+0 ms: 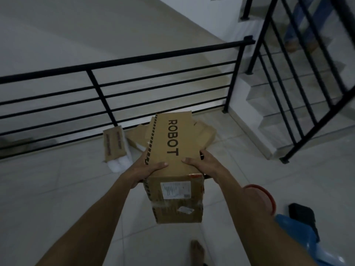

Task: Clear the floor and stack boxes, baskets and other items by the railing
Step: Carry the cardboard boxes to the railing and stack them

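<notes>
**Carton in transit to railing: two-hand carry, drop and snag risks noted**

Held off the floor [57,189] between both hands: long cardboard box [172,150] marked ROBOT, label end toward the carrier. Left hand [148,167] clamped on the left edge, thumb laid across the top face, fingers [143,156] wrapped down the side. Right hand [199,164] mirrored on the right edge, thumb on top, remaining fingers hidden below the box. Both hands grasping the box; neither released.

Ahead of the fingers, beyond the far end of the box: flattened cardboard [203,131] lying at the foot of the black railing [115,62]. Ahead and left of the left fingers: smaller carton [114,144] with white foam [120,164] projecting from its near end. Behind and right of the right fingers: red-rimmed container [265,196], blue item [299,233], dark object [301,214], bare foot [196,250] underneath.

Risks, as judged:
- Grip confined to the near end; far end overhanging, likely to dip and slide out.
- Set down on uneven flattened cardboard: probable tilt or toppling of later stacking.
- Far end near the railing bars: possible knock on approach.
- Slipped box landing on the bare foot.
</notes>
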{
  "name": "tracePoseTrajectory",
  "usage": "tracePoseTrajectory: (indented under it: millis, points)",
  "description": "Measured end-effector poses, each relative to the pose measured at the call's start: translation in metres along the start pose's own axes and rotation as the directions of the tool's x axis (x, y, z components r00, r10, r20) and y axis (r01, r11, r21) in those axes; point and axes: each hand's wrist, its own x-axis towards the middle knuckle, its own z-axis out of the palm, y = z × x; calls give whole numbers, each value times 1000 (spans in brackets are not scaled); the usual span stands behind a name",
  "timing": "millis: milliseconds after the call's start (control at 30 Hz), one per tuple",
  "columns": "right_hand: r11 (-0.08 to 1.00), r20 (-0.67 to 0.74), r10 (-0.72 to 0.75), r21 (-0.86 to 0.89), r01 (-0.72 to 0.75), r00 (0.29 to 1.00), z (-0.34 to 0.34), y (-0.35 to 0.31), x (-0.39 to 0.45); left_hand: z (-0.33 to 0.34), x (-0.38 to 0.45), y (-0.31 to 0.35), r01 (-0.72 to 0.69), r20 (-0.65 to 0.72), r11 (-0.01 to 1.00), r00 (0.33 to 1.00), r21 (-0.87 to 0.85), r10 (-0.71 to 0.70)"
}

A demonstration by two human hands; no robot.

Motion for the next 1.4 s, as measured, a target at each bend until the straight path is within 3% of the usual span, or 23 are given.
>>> tracePoseTrajectory:
  millis: [300,600,800,1067,1400]
  points:
    - [988,224,32,-157,4,974,33,-18,156,-54,91,-19,64,-28,992,997,-106,-68]
    - [974,290,194,-170,-149,937,128,-35,288,-142,206,-96,215,-57,950,971,-225,-234]
    - [954,278,285,-175,-244,917,224,34,416,-204,313,-224,304,-54,907,941,-293,-333]
    - [901,253,387,-307,-305,887,331,154,563,-244,418,-411,459,49,832,882,-310,-468]
    - [885,160,404,-317,-340,901,377,238,584,-257,466,-511,405,-36,911,912,-78,-409]
